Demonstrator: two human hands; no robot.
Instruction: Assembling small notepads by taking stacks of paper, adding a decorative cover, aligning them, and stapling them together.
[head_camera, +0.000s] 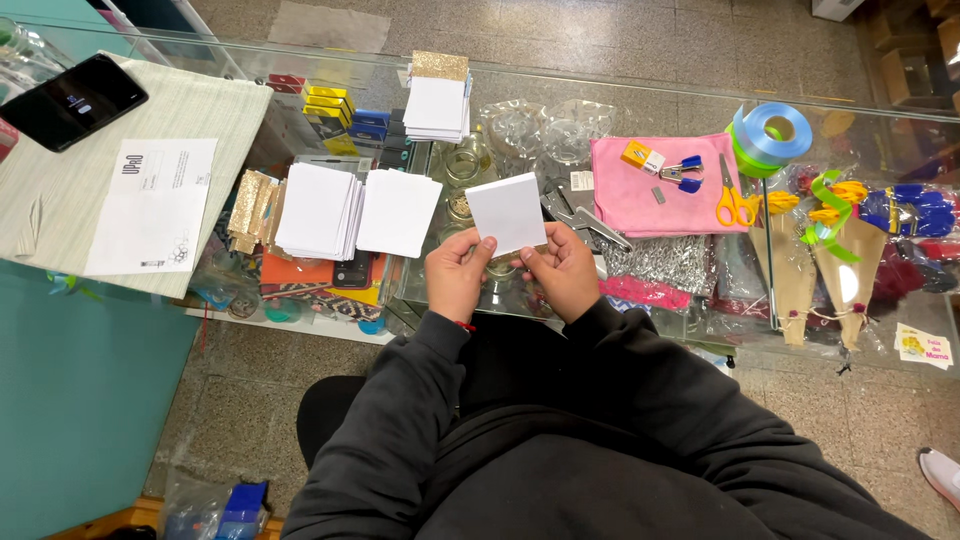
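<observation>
Both my hands hold one white square card (507, 212) above a glass counter (600, 90). My left hand (458, 275) pinches its lower left edge and my right hand (560, 270) grips its lower right edge. Left of the card lie two piles of white cards (315, 210), (398, 212) side by side. A further stack of white cards (437, 105) with a gold glitter sheet (440, 65) under it sits at the back of the counter.
A pink cloth (640, 195) carries a small blue stapler (682, 172) and orange scissors (735, 200). A blue ribbon roll (778, 130), paper flower cones (835, 250), a metal punch (580, 218), gold glitter strips (248, 210), a phone (72, 100) and a printed sheet (155, 205) lie around.
</observation>
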